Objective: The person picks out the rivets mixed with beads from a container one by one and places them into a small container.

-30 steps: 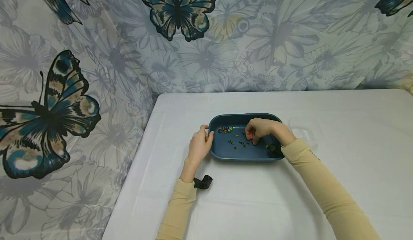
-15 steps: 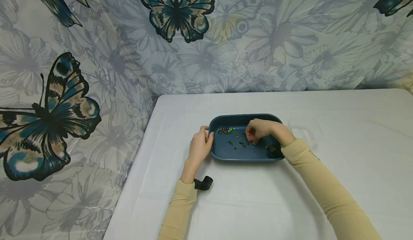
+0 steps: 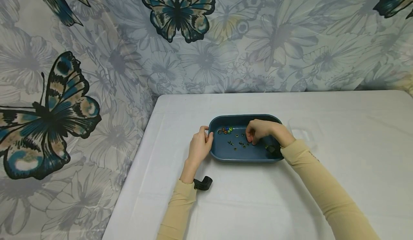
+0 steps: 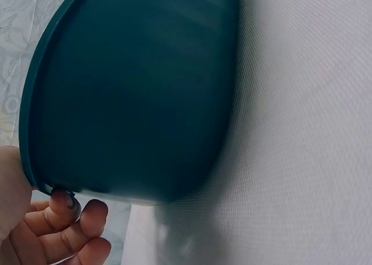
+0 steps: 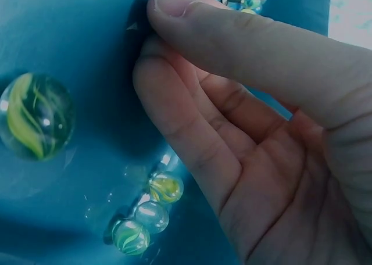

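nearest, a black wrist device (image 3: 203,183) sits by the left sleeve (image 3: 180,204); beyond, the left hand (image 3: 199,147) grips the left end of the blue tray (image 3: 222,150) on the white table (image 3: 245,200). inside lie small metal pieces (image 3: 230,142), then the right hand (image 3: 259,128), fingers curled inward; whether they pinch anything, i cannot tell. marbles (image 3: 226,130) cluster toward the far left corner, before a butterfly-patterned backdrop (image 3: 206,60).

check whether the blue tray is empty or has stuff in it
Not empty: colourful marbles and small pieces lie inside the tray.
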{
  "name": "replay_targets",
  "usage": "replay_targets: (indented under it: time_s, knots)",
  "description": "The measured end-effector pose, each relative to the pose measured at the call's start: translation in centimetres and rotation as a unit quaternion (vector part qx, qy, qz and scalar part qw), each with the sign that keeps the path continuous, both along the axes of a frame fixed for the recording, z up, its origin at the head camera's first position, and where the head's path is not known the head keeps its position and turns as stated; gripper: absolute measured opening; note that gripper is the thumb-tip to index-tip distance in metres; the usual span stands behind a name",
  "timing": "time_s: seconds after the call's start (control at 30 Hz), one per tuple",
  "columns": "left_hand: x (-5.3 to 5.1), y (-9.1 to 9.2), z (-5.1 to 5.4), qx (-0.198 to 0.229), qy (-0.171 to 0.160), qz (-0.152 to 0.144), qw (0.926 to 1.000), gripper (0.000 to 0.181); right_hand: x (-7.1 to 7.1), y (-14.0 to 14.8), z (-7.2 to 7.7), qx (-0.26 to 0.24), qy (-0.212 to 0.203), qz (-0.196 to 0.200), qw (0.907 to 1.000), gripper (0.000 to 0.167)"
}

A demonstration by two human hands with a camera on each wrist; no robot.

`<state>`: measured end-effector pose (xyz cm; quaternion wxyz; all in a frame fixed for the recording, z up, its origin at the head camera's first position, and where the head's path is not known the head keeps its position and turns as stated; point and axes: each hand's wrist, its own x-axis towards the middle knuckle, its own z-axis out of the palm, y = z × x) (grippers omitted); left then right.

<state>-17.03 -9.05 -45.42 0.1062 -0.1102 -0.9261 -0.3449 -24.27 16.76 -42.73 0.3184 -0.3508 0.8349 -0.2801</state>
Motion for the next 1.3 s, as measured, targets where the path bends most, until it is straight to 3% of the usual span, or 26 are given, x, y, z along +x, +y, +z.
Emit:
replay_targets:
  time_s: [0.17, 0.47, 0.73, 0.87, 1.13, 1.3]
  knots:
    - [0.1, 0.0, 0.0, 0.001, 0.003, 0.0, 1.0, 0.028, -0.1, 0.4, -0.1, -0.026, -0.002, 0.022, 0.9994, 0.013]
    - [0.1, 0.1, -0.1, 0.001, 0.0, 0.006, 1.0, 0.029, 0.4, 0.0, 0.1, 0.029, 0.009, -0.022, 0.9993, 0.009]
    - [0.2, 0.2, -0.1, 0.001, -0.006, 0.007, 1.0, 0.029, 0.4, 0.1, 0.2, 0.006, 0.003, -0.017, 0.9998, 0.012]
    - [0.1, 0.3, -0.1, 0.003, -0.006, 0.007, 1.0, 0.029, 0.4, 0.2, 0.6, -0.019, 0.01, 0.002, 0.9998, 0.014]
    - [0.1, 0.2, 0.0, 0.006, -0.007, 0.01, 0.9999, 0.029, 0.2, 0.1, 1.4, 0.01, 0.014, -0.03, 0.9994, 0.009]
    - [0.1, 0.2, 0.0, 0.011, 0.014, 0.004, 0.9998, 0.027, 0.4, 0.2, 2.2, 0.006, 0.009, -0.034, 0.9994, 0.006]
